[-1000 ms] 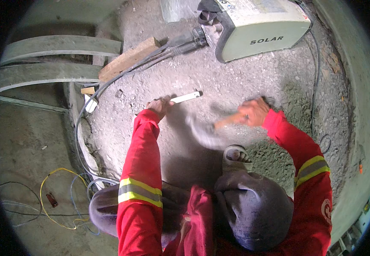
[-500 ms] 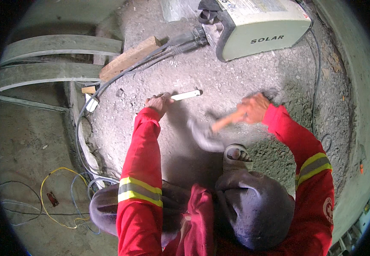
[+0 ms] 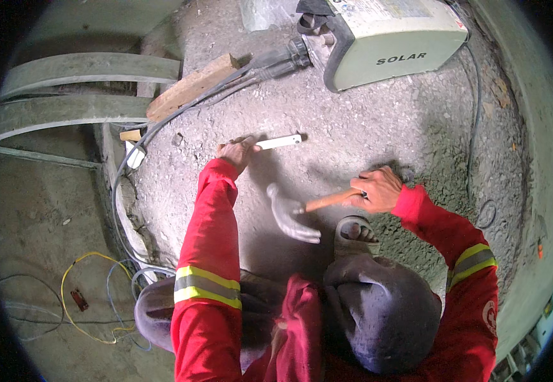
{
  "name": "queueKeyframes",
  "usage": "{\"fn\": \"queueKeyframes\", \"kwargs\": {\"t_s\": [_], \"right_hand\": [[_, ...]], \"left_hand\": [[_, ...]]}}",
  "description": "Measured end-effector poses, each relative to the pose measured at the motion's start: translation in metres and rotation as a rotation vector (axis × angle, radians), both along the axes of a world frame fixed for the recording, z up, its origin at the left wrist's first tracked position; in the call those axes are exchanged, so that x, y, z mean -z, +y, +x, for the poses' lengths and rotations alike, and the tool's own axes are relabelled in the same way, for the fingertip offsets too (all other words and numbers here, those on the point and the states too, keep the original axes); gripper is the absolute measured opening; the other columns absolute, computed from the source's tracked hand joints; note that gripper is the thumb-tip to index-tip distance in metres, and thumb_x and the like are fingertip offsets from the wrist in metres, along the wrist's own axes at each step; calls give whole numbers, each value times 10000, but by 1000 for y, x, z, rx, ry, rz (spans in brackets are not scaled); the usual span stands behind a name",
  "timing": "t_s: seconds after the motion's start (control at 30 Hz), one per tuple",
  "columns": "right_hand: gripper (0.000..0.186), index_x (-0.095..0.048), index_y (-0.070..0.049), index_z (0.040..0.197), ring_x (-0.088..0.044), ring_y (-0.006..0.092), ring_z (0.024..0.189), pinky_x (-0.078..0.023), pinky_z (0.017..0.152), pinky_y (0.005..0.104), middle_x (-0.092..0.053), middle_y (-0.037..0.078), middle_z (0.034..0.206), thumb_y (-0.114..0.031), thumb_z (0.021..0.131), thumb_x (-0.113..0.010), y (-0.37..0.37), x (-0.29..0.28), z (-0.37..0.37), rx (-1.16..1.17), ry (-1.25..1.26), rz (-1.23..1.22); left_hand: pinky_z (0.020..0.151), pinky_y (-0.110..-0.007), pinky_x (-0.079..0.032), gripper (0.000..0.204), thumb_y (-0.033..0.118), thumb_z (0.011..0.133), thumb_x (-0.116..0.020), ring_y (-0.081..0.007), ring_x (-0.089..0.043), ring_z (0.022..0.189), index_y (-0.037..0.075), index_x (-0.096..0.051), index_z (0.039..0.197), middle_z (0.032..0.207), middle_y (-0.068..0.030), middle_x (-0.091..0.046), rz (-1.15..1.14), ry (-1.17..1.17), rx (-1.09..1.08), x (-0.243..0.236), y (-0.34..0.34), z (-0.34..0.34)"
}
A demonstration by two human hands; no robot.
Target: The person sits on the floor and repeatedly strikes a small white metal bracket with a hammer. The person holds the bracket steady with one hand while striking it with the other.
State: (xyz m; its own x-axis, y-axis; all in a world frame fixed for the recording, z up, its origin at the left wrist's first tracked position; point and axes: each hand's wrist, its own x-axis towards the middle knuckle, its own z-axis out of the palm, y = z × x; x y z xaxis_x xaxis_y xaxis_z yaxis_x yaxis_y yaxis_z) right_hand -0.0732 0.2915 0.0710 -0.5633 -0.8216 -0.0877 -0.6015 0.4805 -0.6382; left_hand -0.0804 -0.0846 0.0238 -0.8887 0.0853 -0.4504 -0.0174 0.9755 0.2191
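A flat white strip (image 3: 280,142) with a hole near its far end lies low over the rough floor, and the fingers of my left hand (image 3: 238,153) are closed round its near end. My right hand (image 3: 378,190) is wrapped round the wooden handle of a claw hammer (image 3: 330,200). The grey hammer head points left, apart from the strip and nearer to me. Just beside the head is my sandalled foot (image 3: 356,235).
At the back right stands a pale machine case (image 3: 391,54) with cables plugged into its front. A wooden block (image 3: 193,88) lies left of it, near curved grey beams (image 3: 85,108). Yellow and blue wires (image 3: 92,254) trail on the lower floor at left.
My right hand has come nearer to me with the hammer, whose head was smeared by motion before and is sharper now. My left hand and the strip have hardly moved.
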Motion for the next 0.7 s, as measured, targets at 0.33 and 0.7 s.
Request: {"fn": "queueKeyframes", "kwargs": {"t_s": [0.33, 0.7], "right_hand": [[420, -626, -67, 777, -564, 349, 525, -425, 507, 461, -572, 141, 608, -482, 816, -579, -1, -2, 6, 138, -39, 13], [472, -572, -63, 727, -557, 342, 519, -432, 492, 442, -542, 131, 590, -525, 820, -544, -14, 26, -44, 197, 99, 234]], "left_hand": [[889, -473, -392, 444, 503, 919, -352, -346, -558, 1066, 224, -528, 1216, 1060, -153, -625, 12, -52, -72, 3, -8, -3], [989, -580, -248, 416, 480, 920, -367, -296, -470, 1207, 313, -484, 1283, 1226, -78, -568, 150, -189, -149, 26, -25, -13]]}}
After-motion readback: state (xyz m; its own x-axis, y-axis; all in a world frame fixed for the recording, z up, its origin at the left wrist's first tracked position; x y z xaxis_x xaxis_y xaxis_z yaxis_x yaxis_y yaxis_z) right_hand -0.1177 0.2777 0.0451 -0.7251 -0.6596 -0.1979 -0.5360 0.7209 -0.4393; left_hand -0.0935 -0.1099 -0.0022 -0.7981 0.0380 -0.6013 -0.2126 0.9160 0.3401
